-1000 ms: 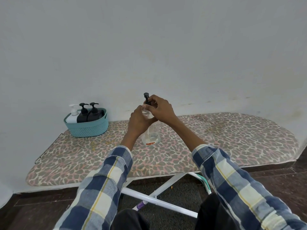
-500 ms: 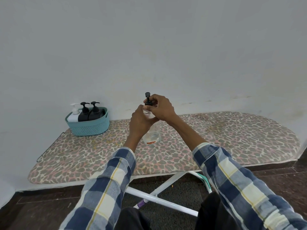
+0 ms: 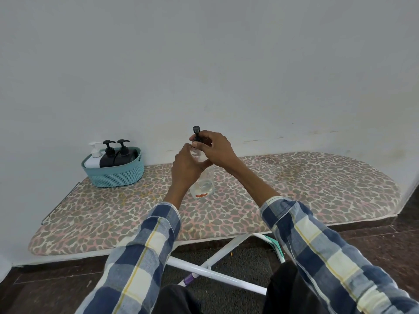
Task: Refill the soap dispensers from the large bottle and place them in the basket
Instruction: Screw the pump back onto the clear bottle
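Left hand (image 3: 184,168): wrapped around the upper body of the clear bottle (image 3: 203,182), steadying it on the ironing board (image 3: 306,182).
Right hand (image 3: 214,147): fingers curled on the black pump top (image 3: 196,135) at the bottle's neck, apparently twisting it.
Bottle: upright mid-board, almost empty, only a little clear liquid at the bottom.
Basket (image 3: 115,175): at the board's left end against the wall, well apart from the hands, holding one white dispenser (image 3: 94,156) and two black dispensers (image 3: 116,155).
Risk, tipping: the padded board gives, so a hard twist could rock the light bottle over.
Risk, thread: a crooked pump could cross-thread and leak later.
Risk, spill: slippery soap on the neck could loosen either grip.
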